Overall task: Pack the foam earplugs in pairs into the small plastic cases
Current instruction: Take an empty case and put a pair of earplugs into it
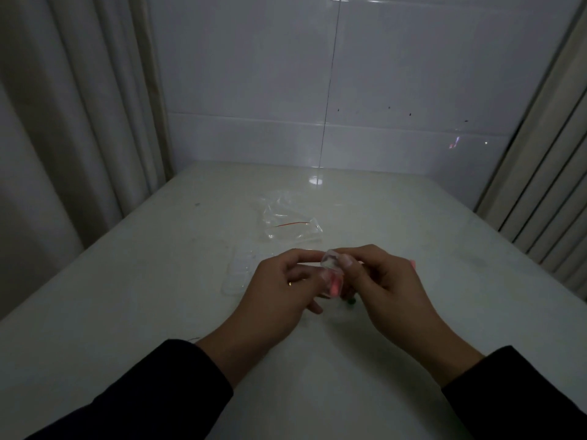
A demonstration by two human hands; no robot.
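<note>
White tiles [397, 74] back a pale glossy table [158, 312], with curtain folds [63, 122] hanging on the left and ribbed panels [546, 192] on the right. Light is dim throughout. Above the near middle of the table both hands meet around one small clear case [332, 274]. The left hand [279, 287] pinches it from the left, forefinger and thumb curled on its edge, a ring showing on one finger. The right hand [381, 281] grips it from the right, thumb pressed on the top. Inside the case a pink-red earplug [334, 289] glows at the lower end; whether a second one lies with it cannot be told. A small green thing [351, 301], blurred, sits on the table just below the right fingers. Left of the hands lie several empty clear cases [238, 274], hard to count. Farther back rests a crumpled clear bag [292, 223] with a red strip. Dark sleeves [143, 401] cover both forearms.
</note>
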